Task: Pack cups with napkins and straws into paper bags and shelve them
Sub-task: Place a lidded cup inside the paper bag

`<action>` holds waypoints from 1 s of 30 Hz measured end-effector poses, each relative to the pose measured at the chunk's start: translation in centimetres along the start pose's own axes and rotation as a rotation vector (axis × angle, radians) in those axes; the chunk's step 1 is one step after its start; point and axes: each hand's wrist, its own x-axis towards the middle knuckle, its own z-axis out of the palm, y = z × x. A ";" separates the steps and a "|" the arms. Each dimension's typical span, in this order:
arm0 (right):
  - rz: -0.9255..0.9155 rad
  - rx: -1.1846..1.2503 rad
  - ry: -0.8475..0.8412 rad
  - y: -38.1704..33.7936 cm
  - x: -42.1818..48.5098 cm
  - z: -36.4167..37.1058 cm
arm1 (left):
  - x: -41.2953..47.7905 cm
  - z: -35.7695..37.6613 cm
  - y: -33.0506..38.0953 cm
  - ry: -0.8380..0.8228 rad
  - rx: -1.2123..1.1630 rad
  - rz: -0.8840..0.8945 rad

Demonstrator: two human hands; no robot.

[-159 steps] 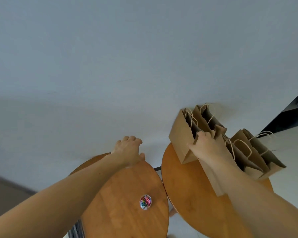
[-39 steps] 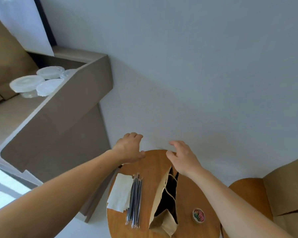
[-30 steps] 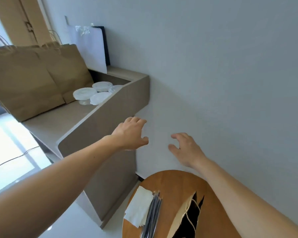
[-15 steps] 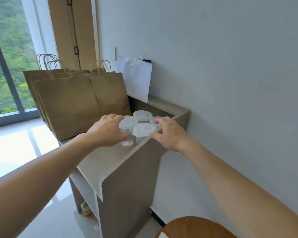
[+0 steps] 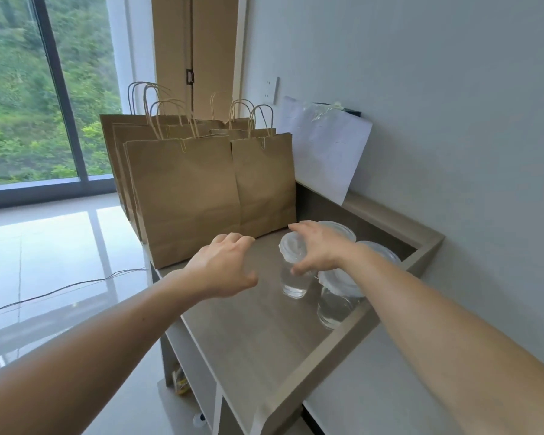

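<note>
Here the nearest cup (image 5: 292, 279), clear plastic with a white lid, stands upright on the top of the shelf unit (image 5: 264, 334), not far from its raised right rim. The right hand (image 5: 322, 249) arches over the lid with fingers spread wide, not closed round it. The thumb is at the cup's side just under the lid, and I cannot tell if it touches. Three other lidded cups (image 5: 335, 304) stand just beside it, toward the rim and the wall. The left hand (image 5: 223, 270) hovers over the top to the left of the cup, fingers loosely bent, holding nothing.

Behind the hands a row of brown paper bags (image 5: 186, 196) stands upright on the same top, handles up, two of them with a paper clip at the mouth. A white sheet (image 5: 324, 152) leans on the grey wall (image 5: 421, 89) at the back corner. The top is grey-beige with a fine grain. Beyond the unit a glossy pale floor (image 5: 44, 262) with a thin cable (image 5: 60, 290) reaches a big window (image 5: 19, 89) with a green slope outside.
</note>
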 end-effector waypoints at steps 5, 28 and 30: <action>0.036 0.004 -0.045 0.5 2.1 0.7 | 1.0 0.8 -0.6 -0.021 -0.006 0.014; 0.299 0.246 0.672 7.1 -23.8 -10.6 | 1.7 -5.7 16.4 0.129 0.002 0.473; 0.380 0.244 0.667 8.7 -28.0 -9.4 | 0.4 -4.5 20.5 0.111 -0.010 0.562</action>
